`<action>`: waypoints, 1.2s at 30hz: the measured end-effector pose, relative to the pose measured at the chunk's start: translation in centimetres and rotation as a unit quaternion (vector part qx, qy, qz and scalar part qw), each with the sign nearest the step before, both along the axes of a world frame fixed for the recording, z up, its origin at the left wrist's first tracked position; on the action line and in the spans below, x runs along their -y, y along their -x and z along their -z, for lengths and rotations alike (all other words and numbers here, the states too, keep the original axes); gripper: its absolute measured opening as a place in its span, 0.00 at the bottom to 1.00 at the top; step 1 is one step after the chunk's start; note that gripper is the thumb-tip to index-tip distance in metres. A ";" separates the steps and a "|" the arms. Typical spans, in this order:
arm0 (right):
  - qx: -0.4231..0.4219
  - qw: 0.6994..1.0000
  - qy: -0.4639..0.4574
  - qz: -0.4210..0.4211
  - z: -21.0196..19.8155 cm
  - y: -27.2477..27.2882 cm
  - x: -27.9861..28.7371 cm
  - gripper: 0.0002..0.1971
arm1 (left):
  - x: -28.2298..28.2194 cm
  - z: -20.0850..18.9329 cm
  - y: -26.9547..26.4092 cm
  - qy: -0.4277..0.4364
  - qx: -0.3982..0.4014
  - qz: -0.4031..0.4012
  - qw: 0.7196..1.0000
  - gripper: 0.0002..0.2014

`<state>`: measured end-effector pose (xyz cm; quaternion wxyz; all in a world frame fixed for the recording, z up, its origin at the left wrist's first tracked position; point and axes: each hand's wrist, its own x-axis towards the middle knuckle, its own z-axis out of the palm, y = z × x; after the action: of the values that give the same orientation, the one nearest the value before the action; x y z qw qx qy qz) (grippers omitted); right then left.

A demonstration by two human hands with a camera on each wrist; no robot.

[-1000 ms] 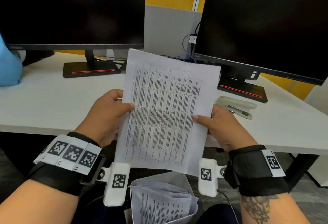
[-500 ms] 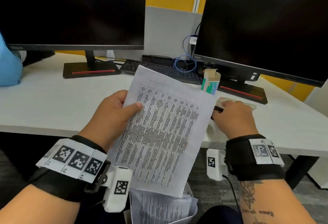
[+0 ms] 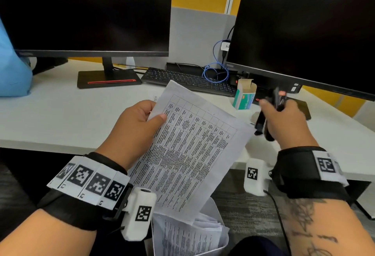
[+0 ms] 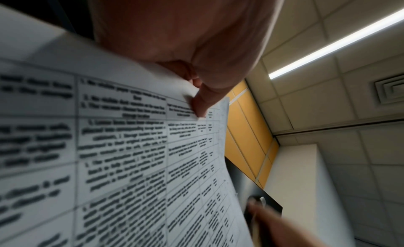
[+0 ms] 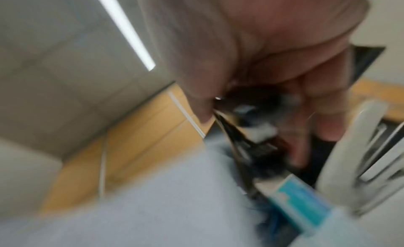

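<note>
A printed sheet [image 3: 188,154] with a text table hangs tilted over the desk's front edge. My left hand [image 3: 156,115] pinches its upper left corner, thumb on the printed side; in the left wrist view the sheet [image 4: 109,147] fills the left half. My right hand [image 3: 284,121] is off the sheet, raised over the desk to the right. Its fingers are curled round a small black tool [image 3: 260,122] with an orange spot, blurred by motion. In the right wrist view a beige stapler [image 5: 354,147] lies just beyond that hand, next to a green-and-white staple box [image 3: 244,96].
Two dark monitors [image 3: 85,12] [image 3: 304,32] stand on the white desk [image 3: 60,117], with a black keyboard [image 3: 182,79] and a blue cable [image 3: 217,71] between them. A blue bag [image 3: 12,73] sits far left. A white bin [image 3: 221,237] of papers stands below the sheet.
My right hand let go of the sheet, reached right to the desk by the stapler and now lifts a black tool. The left hand alone holds the sheet, which has tilted to the right.
</note>
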<state>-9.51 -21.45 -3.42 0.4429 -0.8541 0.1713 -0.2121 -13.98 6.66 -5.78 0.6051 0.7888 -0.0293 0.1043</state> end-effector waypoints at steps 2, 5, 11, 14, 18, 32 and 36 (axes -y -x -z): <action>0.111 0.982 -0.146 -0.036 -1.6 1.2 -1.0 0.21 | 0.4 -0.2 0.2 -0.003 0.000 0.006 1.000 0.07; 0.145 0.935 -0.303 -0.112 -3.1 2.2 -3.1 0.24 | 1.4 -0.2 0.6 -0.044 0.017 0.014 0.999 0.07; 0.205 0.886 -0.385 -0.156 -2.8 3.3 -7.2 0.10 | 3.4 0.1 1.6 -0.128 0.067 0.015 0.989 0.13; 0.249 0.898 -0.330 -0.153 -2.4 3.9 -8.7 0.10 | 4.2 0.0 2.3 -0.159 0.088 0.018 0.983 0.14; 0.305 0.894 -0.303 -0.128 -2.5 4.6 -8.7 0.12 | 4.6 -0.4 2.9 -0.177 0.102 0.021 0.979 0.14; 0.319 0.861 -0.340 -0.204 -3.9 6.8 -8.3 0.17 | 5.6 -0.8 3.8 -0.164 0.117 0.036 0.979 0.13; 0.311 0.876 -0.312 -0.196 -4.2 7.2 -8.2 0.15 | 5.9 -1.3 4.1 -0.143 0.122 0.055 0.981 0.12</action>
<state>-16.68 -13.28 0.73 0.7491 -0.5780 -0.0889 -0.3111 -18.13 0.78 -4.51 0.4827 0.8458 -0.1604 0.1610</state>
